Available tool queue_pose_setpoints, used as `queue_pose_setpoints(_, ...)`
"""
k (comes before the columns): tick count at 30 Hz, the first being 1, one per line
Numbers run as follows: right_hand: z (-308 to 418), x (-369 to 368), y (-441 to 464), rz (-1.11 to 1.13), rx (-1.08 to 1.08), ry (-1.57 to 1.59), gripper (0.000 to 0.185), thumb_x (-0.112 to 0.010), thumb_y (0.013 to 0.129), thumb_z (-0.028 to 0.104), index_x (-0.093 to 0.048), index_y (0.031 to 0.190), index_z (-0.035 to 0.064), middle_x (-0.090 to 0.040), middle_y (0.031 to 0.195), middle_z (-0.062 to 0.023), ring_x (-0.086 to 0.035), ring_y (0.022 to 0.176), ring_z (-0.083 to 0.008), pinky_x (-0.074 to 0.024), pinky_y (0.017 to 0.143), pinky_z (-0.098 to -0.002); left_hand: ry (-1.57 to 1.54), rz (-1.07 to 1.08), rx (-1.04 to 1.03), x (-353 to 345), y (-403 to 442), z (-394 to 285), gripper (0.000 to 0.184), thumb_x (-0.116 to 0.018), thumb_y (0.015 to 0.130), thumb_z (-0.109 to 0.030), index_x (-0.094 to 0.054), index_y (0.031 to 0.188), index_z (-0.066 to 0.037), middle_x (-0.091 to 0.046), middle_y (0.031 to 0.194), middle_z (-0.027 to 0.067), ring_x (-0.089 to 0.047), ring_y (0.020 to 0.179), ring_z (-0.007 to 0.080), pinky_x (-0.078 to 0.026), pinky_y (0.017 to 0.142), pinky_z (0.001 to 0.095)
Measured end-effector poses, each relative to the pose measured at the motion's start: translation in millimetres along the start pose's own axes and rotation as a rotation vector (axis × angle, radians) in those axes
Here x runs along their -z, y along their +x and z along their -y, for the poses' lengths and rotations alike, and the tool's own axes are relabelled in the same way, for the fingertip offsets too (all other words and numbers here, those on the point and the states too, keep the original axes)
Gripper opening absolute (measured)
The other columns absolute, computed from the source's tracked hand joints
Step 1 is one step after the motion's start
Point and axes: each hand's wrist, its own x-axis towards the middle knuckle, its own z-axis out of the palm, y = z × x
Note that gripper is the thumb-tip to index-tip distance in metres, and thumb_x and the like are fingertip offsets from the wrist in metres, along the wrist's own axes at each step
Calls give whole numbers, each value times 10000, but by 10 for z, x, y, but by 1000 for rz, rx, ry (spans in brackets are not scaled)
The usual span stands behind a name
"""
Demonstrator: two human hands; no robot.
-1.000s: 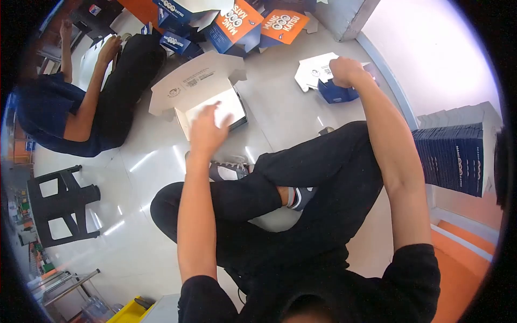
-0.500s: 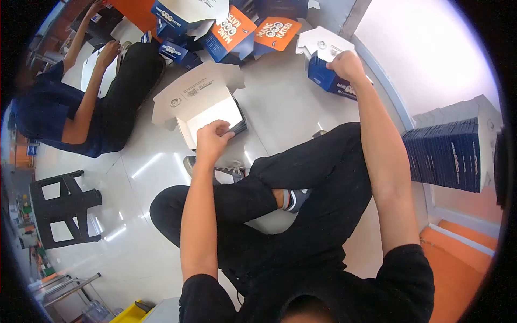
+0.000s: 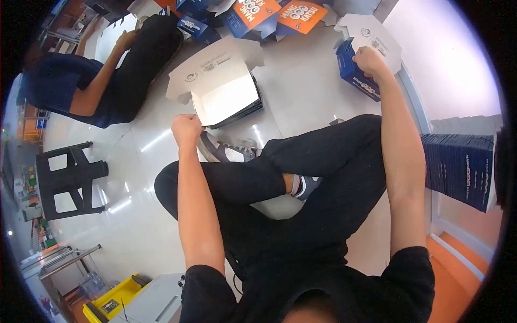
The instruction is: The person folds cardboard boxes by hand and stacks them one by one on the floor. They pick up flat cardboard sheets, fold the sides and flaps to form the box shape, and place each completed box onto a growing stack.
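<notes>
Before me on the floor lies an open folding box (image 3: 226,102), white inside, its printed lid flap standing away from me and dark layers showing beneath its right side. My left hand (image 3: 187,130) is closed beside the box's near left corner; whatever its fingers may hold is hidden. At the upper right, my right hand (image 3: 370,62) grips the upper edge of a blue box (image 3: 353,70) with white lettering. That box has its white printed flap (image 3: 371,35) raised and stands close to the wall.
Blue and orange boxes (image 3: 301,17) are heaped at the top. A stack of flat blue cartons (image 3: 458,167) stands by the wall at right. Another person (image 3: 70,89) sits at upper left, handling a white sheet. A black stool (image 3: 70,177) and a yellow bin (image 3: 116,301) are at left.
My left hand has gone from the open box's near edge to its left corner and closed more. My right hand keeps hold of the blue box. The view has shifted.
</notes>
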Motion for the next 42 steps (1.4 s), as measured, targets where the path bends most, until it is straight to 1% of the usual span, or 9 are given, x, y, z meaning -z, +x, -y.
queue_pose_setpoints(4, 48, 60, -2, -24, -10, 14, 382, -517, 841, 112, -624, 1126, -119, -683, 1075, -310, -692, 949, -420, -541, 811, -466, 255, -155, -162, -129, 57, 74, 214, -612, 832, -159, -759, 832, -3, -717, 887, 188, -697, 802, 328, -550, 716, 416)
queue_pose_setpoints(9, 85, 48, -76, -103, 273, -42, 415, -588, 814, 135, -613, 1197, -23, -653, 1199, -284, -606, 1189, -397, -451, 1020, -440, -586, -92, -376, -576, -470, -766, 444, -718, 863, -152, -621, 1274, -13, -678, 1106, 177, -705, 869, 248, -575, 700, 360)
queue_pose_setpoints(11, 278, 49, -210, -4, 272, -15, 424, -604, 813, 149, -610, 1217, 21, -664, 1163, -278, -628, 1157, -372, -472, 989, -430, -647, 243, -504, -739, -587, -1181, 971, -860, 744, -434, -397, 1481, -2, -455, 1462, 245, -487, 1324, 357, -431, 1078, 448)
queue_pose_setpoints(14, 673, 134, -769, 264, 139, 138, 409, -636, 808, 174, -617, 1197, 49, -690, 1065, -257, -692, 987, -345, -518, 894, -423, -689, 442, -530, -1006, -647, -1764, 1431, -921, 577, -554, -85, 1539, 97, -141, 1594, 336, -160, 1498, 422, -155, 1226, 469)
queue_pose_setpoints(16, 632, 14, -884, 256, 280, 221, 320, -672, 838, 116, -601, 1142, 46, -657, 795, -104, -594, 631, -151, -484, 556, -329, -705, 409, -581, -1240, -625, -1943, 1502, -948, 535, -530, -16, 1550, 69, -249, 1511, 311, -290, 1414, 446, -261, 1186, 479)
queue_pose_setpoints(27, 735, 365, -1188, 355, 378, 469, 227, -612, 876, 35, -550, 1094, 52, -657, 716, -59, -507, 602, -78, -417, 551, -284, -1246, 703, -427, -1284, -622, -1752, 1412, -967, 575, -159, 48, 1554, -80, -279, 1527, 197, -324, 1415, 311, -277, 1178, 421)
queue_pose_setpoints(33, 461, 495, -1031, 67, 239, 556, 193, -637, 892, 63, -575, 1075, 74, -590, 672, 7, -488, 587, -69, -406, 527, -277, -1362, 687, -279, -1541, -715, -1680, 1357, -954, 598, -124, 18, 1544, -86, -299, 1510, 198, -339, 1406, 316, -320, 1162, 437)
queue_pose_setpoints(38, 308, 750, -984, -690, 210, 850, 166, -640, 959, 129, -595, 1103, 59, -607, 715, -4, -475, 581, -58, -373, 518, -212, -1432, 646, -257, -2005, -821, -1600, 1351, -941, 624, -134, 40, 1552, -83, -320, 1488, 210, -364, 1392, 328, -325, 1166, 436)
queue_pose_setpoints(42, 430, 595, -1018, -815, 543, 815, 183, -630, 962, 54, -586, 1136, 19, -665, 787, -54, -483, 575, -46, -373, 510, -193, -916, 834, -266, -2240, -800, -1546, 1189, -898, 710, -218, -92, 1563, -25, -307, 1535, 271, -399, 1386, 365, -338, 1153, 476)
